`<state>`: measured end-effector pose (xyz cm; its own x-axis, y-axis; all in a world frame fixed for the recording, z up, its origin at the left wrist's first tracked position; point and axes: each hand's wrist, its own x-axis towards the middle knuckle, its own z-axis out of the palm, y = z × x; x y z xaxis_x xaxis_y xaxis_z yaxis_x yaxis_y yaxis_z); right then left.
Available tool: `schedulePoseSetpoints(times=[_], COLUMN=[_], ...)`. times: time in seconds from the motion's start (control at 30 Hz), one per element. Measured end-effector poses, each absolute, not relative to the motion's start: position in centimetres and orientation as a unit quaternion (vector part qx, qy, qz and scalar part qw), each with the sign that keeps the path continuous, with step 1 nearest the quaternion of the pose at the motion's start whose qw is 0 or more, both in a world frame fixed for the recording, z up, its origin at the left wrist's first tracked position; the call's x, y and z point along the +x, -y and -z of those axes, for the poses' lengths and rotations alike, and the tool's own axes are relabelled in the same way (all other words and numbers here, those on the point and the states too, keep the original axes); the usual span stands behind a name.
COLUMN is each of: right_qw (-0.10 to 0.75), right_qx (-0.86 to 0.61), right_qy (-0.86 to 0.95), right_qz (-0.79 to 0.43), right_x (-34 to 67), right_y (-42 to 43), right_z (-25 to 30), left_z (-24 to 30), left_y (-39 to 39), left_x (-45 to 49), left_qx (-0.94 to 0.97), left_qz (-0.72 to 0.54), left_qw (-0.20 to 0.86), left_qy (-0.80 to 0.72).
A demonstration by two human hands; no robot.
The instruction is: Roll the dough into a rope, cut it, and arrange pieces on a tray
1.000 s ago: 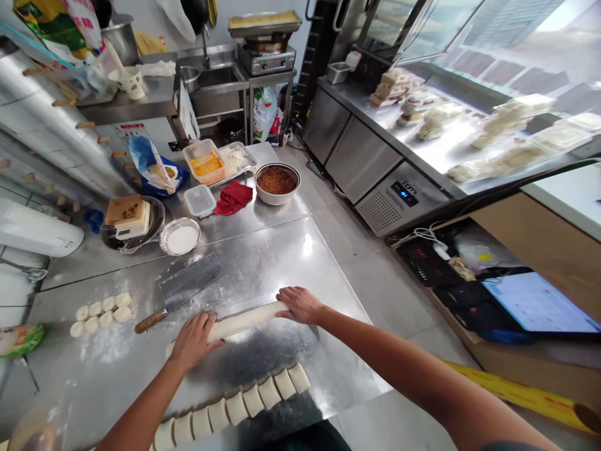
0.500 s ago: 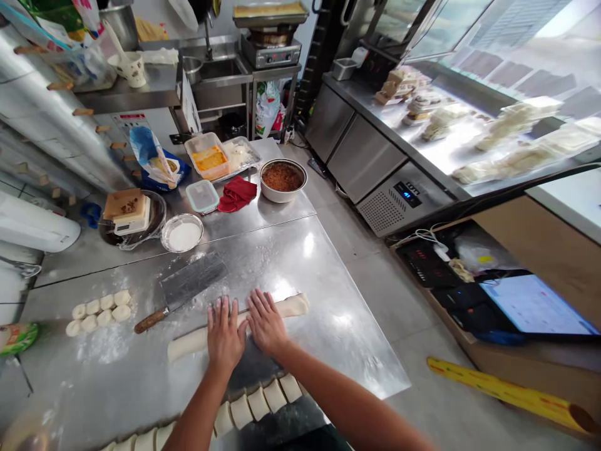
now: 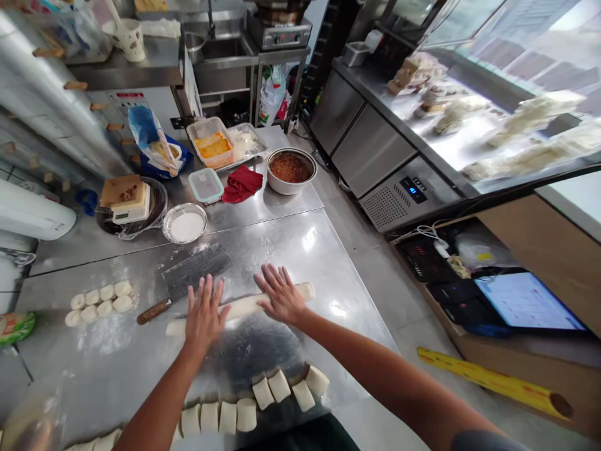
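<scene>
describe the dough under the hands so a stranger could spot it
On the steel worktable, look just nearer than the wooden-handled cleaver. The dough roll lies under the left hand and right hand; unlike the cut dough pieces along the near edge, it is one long uncut rope.

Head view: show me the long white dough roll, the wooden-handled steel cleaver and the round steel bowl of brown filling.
long white dough roll [image 3: 241,306]: head view, middle stretch
wooden-handled steel cleaver [image 3: 197,274]: head view, flat blade
round steel bowl of brown filling [image 3: 288,188]: head view, near wall
</scene>
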<state>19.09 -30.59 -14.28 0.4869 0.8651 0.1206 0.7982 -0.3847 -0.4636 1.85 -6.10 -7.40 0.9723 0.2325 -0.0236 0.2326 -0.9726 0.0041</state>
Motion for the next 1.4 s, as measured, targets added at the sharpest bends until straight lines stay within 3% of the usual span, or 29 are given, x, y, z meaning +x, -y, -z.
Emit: schedulePoseSetpoints(times=[0.17, 0.37, 0.6, 0.93, 1.27, 1.4], right_qw=[0.229, 0.223, 0.215, 0.212, 0.18, 0.176], right_qx=[-0.766, -0.86, -0.809, -0.782, -0.827, -0.836], right_qy=[0.593, 0.453, 0.542, 0.567, 0.523, 0.508], right_qz=[-0.099, -0.071, -0.081, -0.145, -0.1, -0.105], right_x=[15.3, 20.4, 17.3, 24.7, 24.8, 24.6], right_y=[37.4, 32.9, 39.4, 37.7, 41.8, 41.5], right_z=[14.8, 15.5, 16.2, 16.9, 17.8, 17.0], left_z=[7.6, 6.1, 7.9, 7.2, 7.1, 6.2], left_y=[7.8, 1.1, 3.8, -6.4, -9.4, -5.3], left_x=[-7.9, -1.1, -10.7, -8.0, -11.1, -9.3], left_qx=[0.999, 0.992, 0.998, 0.99, 0.99, 0.988], left_qz=[0.045, 0.001, 0.015, 0.086, 0.077, 0.092], left_qw=[-0.005, -0.026, -0.042, -0.102, -0.116, -0.115], left_qy=[-0.021, -0.126, -0.052, 0.049, -0.019, -0.055])
